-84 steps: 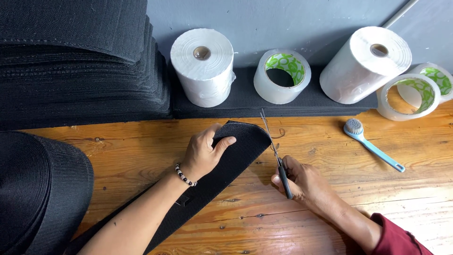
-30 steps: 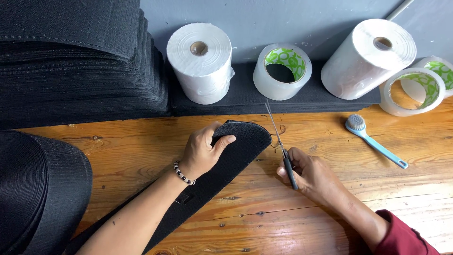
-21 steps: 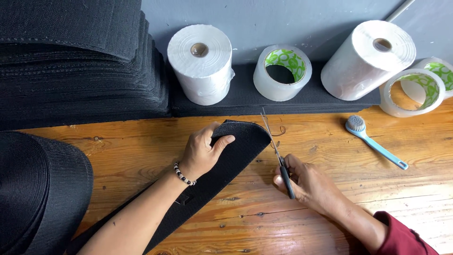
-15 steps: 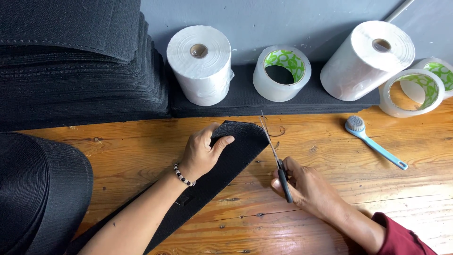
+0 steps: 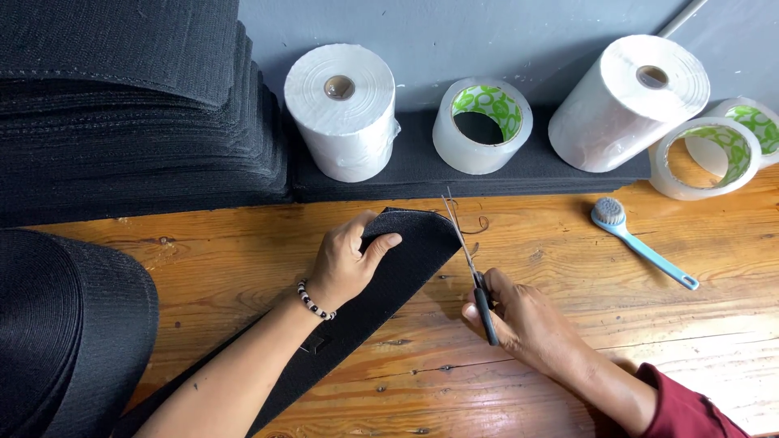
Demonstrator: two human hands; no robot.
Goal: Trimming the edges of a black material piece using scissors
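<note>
Your left hand (image 5: 345, 264) presses the limp black strip (image 5: 381, 284) flat; right hand (image 5: 519, 320), at 3 o'clock, pinches scissors (image 5: 471, 264).

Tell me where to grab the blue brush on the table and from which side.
Take the blue brush by its long thin handle, near the free lower-right end, coming down from above. It lies flat on the wooden table with bare wood around that end, while its bristled head points toward the clear tape roll.
</note>
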